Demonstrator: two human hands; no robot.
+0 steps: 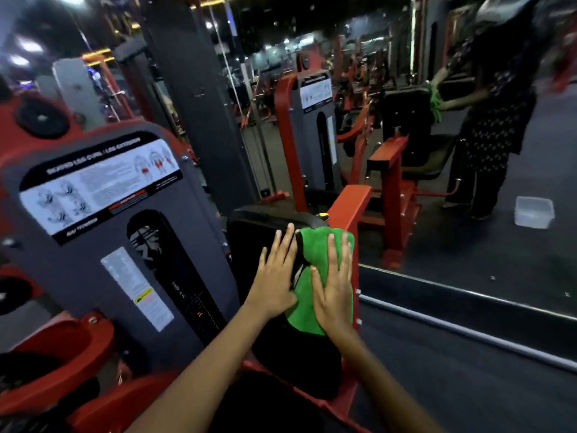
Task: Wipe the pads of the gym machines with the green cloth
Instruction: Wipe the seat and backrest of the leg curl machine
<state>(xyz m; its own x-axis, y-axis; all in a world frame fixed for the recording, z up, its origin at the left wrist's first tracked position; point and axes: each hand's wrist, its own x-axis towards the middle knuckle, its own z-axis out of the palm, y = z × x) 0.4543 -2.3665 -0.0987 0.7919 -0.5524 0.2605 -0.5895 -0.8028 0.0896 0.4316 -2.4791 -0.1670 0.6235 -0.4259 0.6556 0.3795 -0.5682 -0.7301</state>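
At the far left stands one grey weight-stack shroud (103, 232) of your machine, carrying one instruction placard (100, 185) and one smaller warning label (137, 289); the placard's fine print is too blurred to read. Red frame parts (56, 348) along the left edge are cut off by the picture border.

In the centre is one black back pad (259, 232), upright, its lower part lost in shadow so that its bottom edge cannot be made out. Your two hands lie on it. Your left hand (274, 276) rests flat on the bare pad, fingers straight and slightly spread, its heel touching the left edge of the green cloth (318, 264). Your right hand (334, 295) presses flat on the cloth, fingers straight and lightly fanned, gripping nothing. There is one cloth; it is draped over the pad's upper right corner and hangs down its right side, partly covered by your right hand.

To the right, one wall mirror (468, 214) shows one reflected machine (315, 126), one reflected person (487, 135) whose upper part is blurred, and the cloth's reflection (435, 103). One clear plastic tub (534, 212) appears in the mirror on the floor near the right edge; what it holds cannot be told.
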